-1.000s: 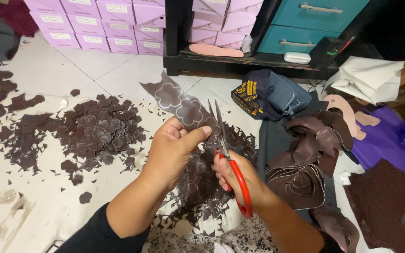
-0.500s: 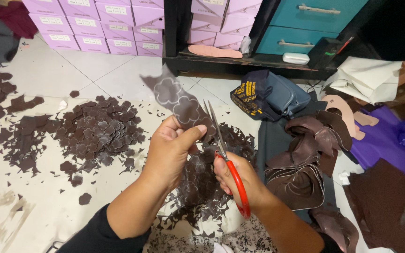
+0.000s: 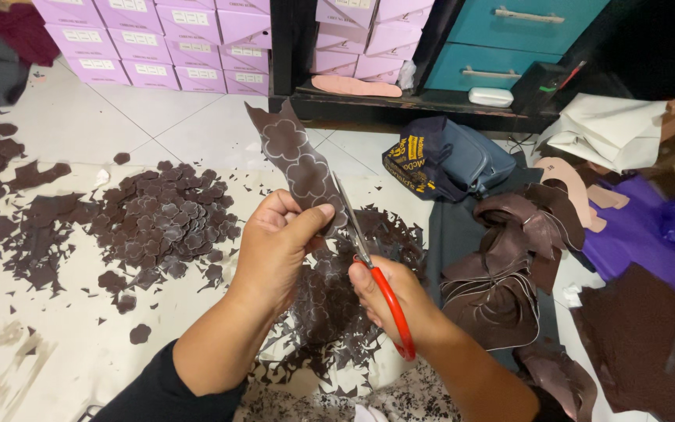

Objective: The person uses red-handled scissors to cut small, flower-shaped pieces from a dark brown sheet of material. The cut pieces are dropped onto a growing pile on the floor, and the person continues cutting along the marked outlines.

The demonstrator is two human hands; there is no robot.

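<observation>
Cutting goes on at the centre of the frame: the right hand (image 3: 400,301) is closed through the red handles of the scissors (image 3: 376,277), and the left hand (image 3: 279,250) pinches a strip of dark brown material (image 3: 294,164) marked with flower outlines, thumb on top. Compared with a second ago, the strip now stands taller and more upright above the left hand's grip, its top reaching toward the upper middle of the frame, and the blades lie along its right edge at a steeper angle than before. The blades look nearly closed against the strip's edge, though the exact gap is hard to read. That suggests the cut is travelling up along an outline, with the strip being turned to feed it.

Below and around the hands lies a white tiled floor (image 3: 158,133). A heap of cut brown flower pieces (image 3: 162,219) sits at the left centre, with smaller offcuts (image 3: 33,242) scattered further left and more trimmings (image 3: 337,312) directly under the hands. At the right are curled brown strips (image 3: 509,266), purple sheet material (image 3: 642,234) and a dark blue bag (image 3: 447,160). Along the top run stacked lilac boxes (image 3: 158,47), a black shelf unit (image 3: 400,105) and teal drawers (image 3: 509,39).
</observation>
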